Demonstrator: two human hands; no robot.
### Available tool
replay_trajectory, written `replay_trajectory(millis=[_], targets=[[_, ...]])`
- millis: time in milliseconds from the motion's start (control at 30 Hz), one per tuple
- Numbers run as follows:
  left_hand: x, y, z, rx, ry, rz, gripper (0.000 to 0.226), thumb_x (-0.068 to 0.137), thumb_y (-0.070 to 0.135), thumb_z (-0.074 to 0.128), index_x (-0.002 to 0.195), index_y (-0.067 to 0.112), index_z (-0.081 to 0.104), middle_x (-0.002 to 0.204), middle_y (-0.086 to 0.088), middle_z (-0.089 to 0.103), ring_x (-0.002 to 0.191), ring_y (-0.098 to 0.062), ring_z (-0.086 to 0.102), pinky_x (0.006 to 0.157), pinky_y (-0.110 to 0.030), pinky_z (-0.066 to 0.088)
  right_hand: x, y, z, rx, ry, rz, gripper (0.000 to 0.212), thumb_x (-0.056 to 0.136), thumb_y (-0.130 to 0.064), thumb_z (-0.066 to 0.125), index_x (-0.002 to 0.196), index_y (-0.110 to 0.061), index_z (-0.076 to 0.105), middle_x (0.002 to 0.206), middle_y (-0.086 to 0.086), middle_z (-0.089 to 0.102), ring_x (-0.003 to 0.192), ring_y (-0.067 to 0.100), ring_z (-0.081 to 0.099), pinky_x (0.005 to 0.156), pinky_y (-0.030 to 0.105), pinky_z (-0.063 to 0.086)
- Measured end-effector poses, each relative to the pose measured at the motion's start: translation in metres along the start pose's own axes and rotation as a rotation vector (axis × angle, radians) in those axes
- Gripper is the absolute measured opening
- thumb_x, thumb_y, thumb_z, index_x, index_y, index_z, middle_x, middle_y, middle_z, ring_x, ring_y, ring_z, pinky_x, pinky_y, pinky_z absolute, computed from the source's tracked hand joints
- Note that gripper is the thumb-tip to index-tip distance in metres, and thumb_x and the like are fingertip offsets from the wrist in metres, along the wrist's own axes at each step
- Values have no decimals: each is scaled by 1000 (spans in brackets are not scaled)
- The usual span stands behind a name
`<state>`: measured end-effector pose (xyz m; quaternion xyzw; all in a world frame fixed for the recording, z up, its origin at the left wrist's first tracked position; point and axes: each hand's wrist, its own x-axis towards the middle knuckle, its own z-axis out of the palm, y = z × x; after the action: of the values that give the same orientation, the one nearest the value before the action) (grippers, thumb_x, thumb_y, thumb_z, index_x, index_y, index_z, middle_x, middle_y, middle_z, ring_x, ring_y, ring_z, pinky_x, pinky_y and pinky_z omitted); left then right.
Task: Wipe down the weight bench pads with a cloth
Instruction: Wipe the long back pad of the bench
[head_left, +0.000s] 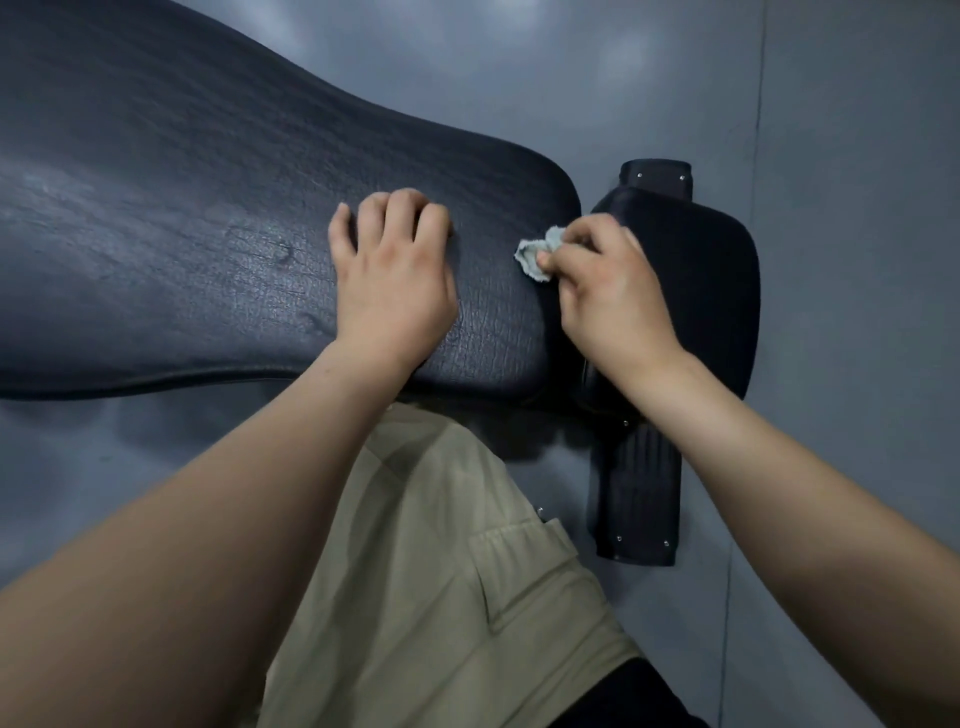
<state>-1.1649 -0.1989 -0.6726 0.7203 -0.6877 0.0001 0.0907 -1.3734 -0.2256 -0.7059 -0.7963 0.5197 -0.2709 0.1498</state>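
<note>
At the narrow end of the long pad (208, 234), in your R hand (608, 291): the cloth (540, 254), small, grey-blue, bunched into a wad. Grip closed: thumb and fingers curled round it, pinching. Only a crumpled bit shows, sticking out on the thumb side of the fist. The cloth lies on or just over the pad's rounded end; contact can't be confirmed.

Left of the grip, near but apart: your L hand (395, 275), palm down on the same pad, fingers loosely bent, tips on the surface, holding nothing.

Pad surface: black, textured, creased, w/ a few dents further left of the L hand.

Right of and under the grip: the smaller seat pad (701, 291), black, separated from the long pad by a narrow gap. Your R wrist crosses its near edge.

Below the seat pad: black frame foot (636, 499) w/ small screws at its ends, lying on the grey floor (857, 208).

Nearest you, between both forearms: khaki trousers (441, 571) w/ flap pocket.
</note>
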Motion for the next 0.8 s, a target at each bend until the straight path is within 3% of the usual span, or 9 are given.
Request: replay_trajectory(millis=[233, 400, 500, 633, 800], targets=[[-2, 1, 8, 87, 58, 0, 29, 90, 24, 43, 114, 17, 59, 122, -6, 57, 118, -35, 48, 115, -58, 26, 56, 12, 13, 14, 85, -3, 16, 90, -1, 58, 85, -9, 71, 97, 8, 62, 89, 30, 55, 72, 34, 46], [-1, 2, 7, 107, 45, -1, 33, 88, 25, 41, 115, 18, 58, 122, -7, 56, 118, -36, 47, 115, -58, 27, 95, 24, 18, 62, 17, 6, 20, 88, 0, 54, 86, -9, 72, 97, 8, 65, 91, 30, 63, 80, 33, 51], [-1, 2, 7, 112, 46, -5, 33, 88, 25, 42, 115, 18, 58, 122, -7, 56, 117, -36, 48, 114, -58, 27, 110, 29, 17, 95, -19, -26, 25, 84, 4, 49, 87, -6, 72, 96, 11, 68, 90, 31, 65, 83, 25, 46], [-1, 2, 8, 125, 39, -5, 32, 88, 25, 44, 116, 18, 58, 122, -7, 56, 117, -36, 48, 114, -58, 28, 87, 23, 13, 50, -26, -57, 25, 85, 1, 48, 91, -9, 71, 99, 10, 64, 90, 35, 57, 82, 28, 40], [-2, 2, 8, 124, 53, -4, 30, 87, 24, 46, 115, 18, 58, 121, -6, 56, 115, -35, 47, 115, -58, 27, 19, -4, -5, 63, -122, -170, 21, 86, 0, 53, 93, -9, 71, 105, 7, 62, 92, 31, 54, 83, 39, 48]])
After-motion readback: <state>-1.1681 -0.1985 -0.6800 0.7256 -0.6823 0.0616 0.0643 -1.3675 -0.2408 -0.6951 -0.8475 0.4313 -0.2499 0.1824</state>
